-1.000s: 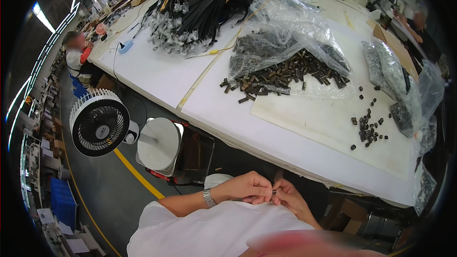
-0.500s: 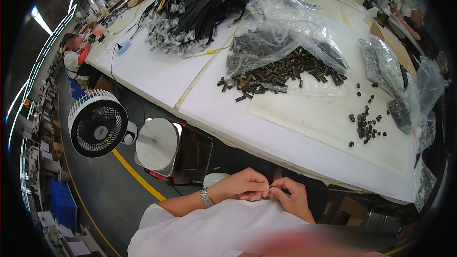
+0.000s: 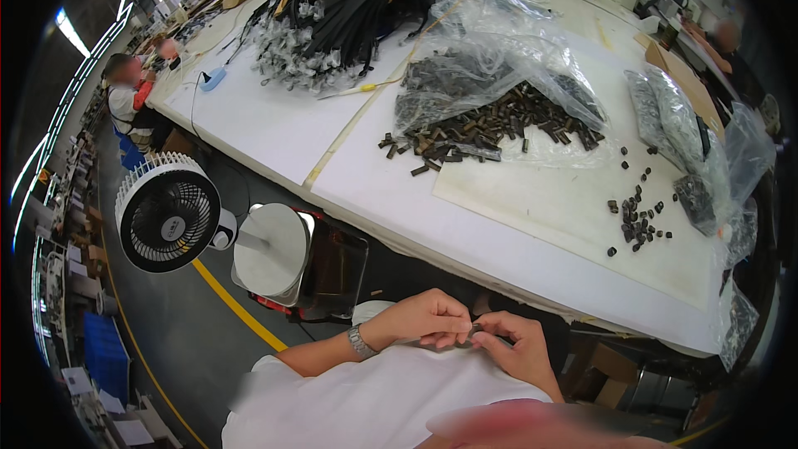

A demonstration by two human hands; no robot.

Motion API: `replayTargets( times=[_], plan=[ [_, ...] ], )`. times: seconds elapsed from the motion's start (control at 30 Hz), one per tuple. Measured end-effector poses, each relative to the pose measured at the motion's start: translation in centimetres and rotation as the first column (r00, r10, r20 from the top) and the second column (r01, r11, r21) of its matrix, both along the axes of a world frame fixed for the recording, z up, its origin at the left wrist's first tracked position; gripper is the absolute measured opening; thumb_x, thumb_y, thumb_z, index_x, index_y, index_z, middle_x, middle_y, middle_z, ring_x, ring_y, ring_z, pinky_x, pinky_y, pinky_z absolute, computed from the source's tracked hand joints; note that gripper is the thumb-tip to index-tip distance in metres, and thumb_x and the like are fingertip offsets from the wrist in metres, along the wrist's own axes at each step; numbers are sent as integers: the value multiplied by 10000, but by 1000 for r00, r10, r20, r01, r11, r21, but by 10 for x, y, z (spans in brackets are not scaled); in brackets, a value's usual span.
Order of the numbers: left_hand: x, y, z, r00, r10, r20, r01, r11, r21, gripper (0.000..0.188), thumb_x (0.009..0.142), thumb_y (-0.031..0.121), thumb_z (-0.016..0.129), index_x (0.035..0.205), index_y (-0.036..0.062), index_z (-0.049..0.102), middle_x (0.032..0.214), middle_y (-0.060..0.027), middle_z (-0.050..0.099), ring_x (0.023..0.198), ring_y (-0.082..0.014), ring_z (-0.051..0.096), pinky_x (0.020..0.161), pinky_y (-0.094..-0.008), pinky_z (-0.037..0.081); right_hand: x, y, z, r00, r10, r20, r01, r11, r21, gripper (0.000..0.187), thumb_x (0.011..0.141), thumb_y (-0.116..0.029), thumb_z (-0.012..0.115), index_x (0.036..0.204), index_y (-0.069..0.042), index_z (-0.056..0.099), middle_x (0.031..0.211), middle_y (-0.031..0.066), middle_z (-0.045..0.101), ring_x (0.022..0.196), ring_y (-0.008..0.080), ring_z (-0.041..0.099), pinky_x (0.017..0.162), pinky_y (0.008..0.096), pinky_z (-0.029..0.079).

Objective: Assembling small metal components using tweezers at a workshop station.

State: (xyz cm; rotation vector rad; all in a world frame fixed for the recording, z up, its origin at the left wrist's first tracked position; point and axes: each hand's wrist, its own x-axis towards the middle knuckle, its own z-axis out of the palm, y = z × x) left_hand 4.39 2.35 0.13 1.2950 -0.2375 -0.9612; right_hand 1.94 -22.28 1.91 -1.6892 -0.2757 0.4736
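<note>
My left hand [image 3: 434, 318] and my right hand [image 3: 515, 342] meet close to my body, below the table's front edge. Both are closed in a pinch, thumbs against fingertips. Something small and dark shows between the fingertips, too small to name. A metal-banded watch [image 3: 360, 342] circles my left wrist. Beyond my hands, on the white table [image 3: 532, 233], lies a pile of short dark brown tube-like pieces [image 3: 474, 129], spilling from a clear plastic bag [image 3: 507, 41]. Farther right is a scatter of smaller dark pieces [image 3: 638, 220].
Bundled black straps [image 3: 349, 12] with clear-wrapped ends lie at the far left of the table. A yellow-handled tool [image 3: 366, 88] rests near them. Plastic bags [image 3: 698, 199] crowd the right edge. Left of me stand a fan [image 3: 170, 220] and a round white-topped stand [image 3: 270, 254]. Other people sit farther off.
My hands stay together by my body, with the right fingers slightly shifted and a little more of the small dark thing showing. The view has tilted slightly. The table's contents look unchanged.
</note>
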Motion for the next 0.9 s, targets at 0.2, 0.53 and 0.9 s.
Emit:
replayTargets(
  times=[0.2, 0.53, 0.9],
  plan=[
    [3, -3, -6, 953, -86, -291, 6, 964, -264, 353, 1072, 289, 639, 883, -1, 705, 603, -7, 575, 448, -31, 410, 424, -205, 305, 2, -2, 11, 999, -7, -32, 9, 998, 60, 179, 946, -3, 752, 1116, 45, 732, 896, 119, 776, 830, 140, 752, 764, 275, 588],
    [4, -11, 14, 999, 23, 43, -23, 1000, 7, 353, 1075, 290, 635, 869, 16, 720, 605, 16, 579, 465, -23, 415, 443, -224, 305, 5, -1, 28, 996, -34, -79, 29, 998, -53, 111, 959, 3, 734, 1042, 62, 690, 861, 109, 768, 764, 121, 735, 722, 257, 584],
    [7, -10, 17, 999, 17, 28, -15, 999, -50, 345, 1077, 297, 631, 887, 29, 734, 610, 15, 593, 472, -27, 431, 448, -222, 319, 5, -3, 41, 998, 13, -55, -13, 1000, 2, 287, 967, 26, 697, 1251, 47, 668, 869, 97, 752, 815, 134, 725, 802, 271, 574]
  ],
)
